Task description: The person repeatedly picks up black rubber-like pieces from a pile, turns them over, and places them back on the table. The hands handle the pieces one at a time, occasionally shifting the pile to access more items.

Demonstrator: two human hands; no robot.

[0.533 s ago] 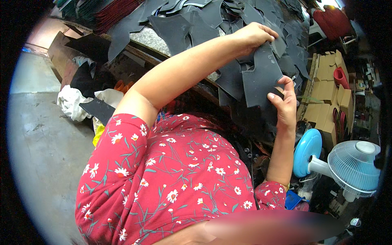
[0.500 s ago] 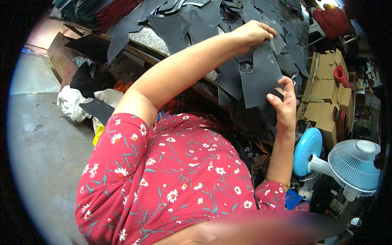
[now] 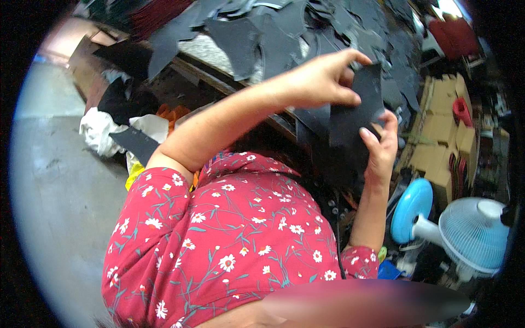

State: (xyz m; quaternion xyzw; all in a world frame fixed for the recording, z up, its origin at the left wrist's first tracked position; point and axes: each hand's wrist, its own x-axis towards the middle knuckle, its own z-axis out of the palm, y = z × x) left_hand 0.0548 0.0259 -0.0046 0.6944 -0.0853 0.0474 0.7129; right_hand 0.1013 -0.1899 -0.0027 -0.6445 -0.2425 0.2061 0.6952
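A dark cut sheet piece (image 3: 358, 112), with angular edges, is held up over the near right part of the worktable. My right hand (image 3: 381, 147) pinches its right edge between thumb and fingers. My left hand (image 3: 328, 79) reaches across from the left; its thumb and index finger are spread apart, the thumb against the piece's face and the index finger near its top corner. The left hand's other fingers are partly hidden. Behind both hands lie many similar dark cut pieces (image 3: 232, 44), overlapping in a loose pile.
The worktable's wooden edge (image 3: 210, 76) runs in front of me. Cardboard boxes (image 3: 432, 134) stand at the right, with a red roll (image 3: 462, 112) by them. A blue and white fan (image 3: 474, 235) is near my right elbow. White cloth (image 3: 98, 131) lies at the left above the grey floor (image 3: 60, 197).
My left hand has come lower and nearer over the piece, its thumb and index finger moving apart from a pinch. My right hand keeps its hold. The view has shifted slightly.
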